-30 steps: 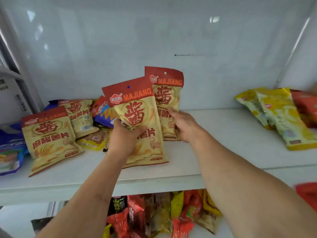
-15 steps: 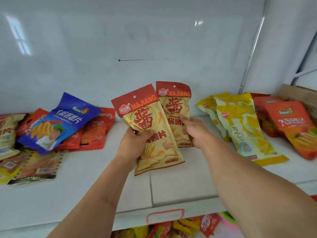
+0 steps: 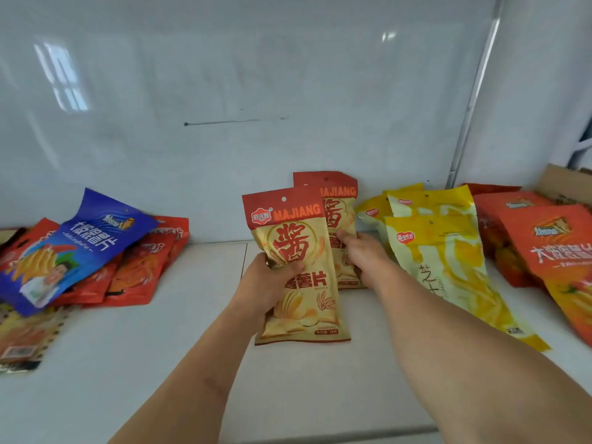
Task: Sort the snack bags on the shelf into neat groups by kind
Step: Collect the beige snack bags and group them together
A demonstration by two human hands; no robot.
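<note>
Mid-frame, the left hand [image 3: 272, 283] grips one red-topped beige MAJIANG crisp bag [image 3: 296, 270]; the right hand [image 3: 363, 256] holds its twin [image 3: 336, 203]. Grouping step; next, I judge, lay both together beside the yellow foil bags [image 3: 448, 251].

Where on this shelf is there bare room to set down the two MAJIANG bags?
Bare white shelf lies between the blue-and-orange bag pile and the front beige-and-red MAJIANG bag in the left hand. The right hand holds the rear MAJIANG bag. Rightward it is crowded: yellow bags, then orange bags.
</note>
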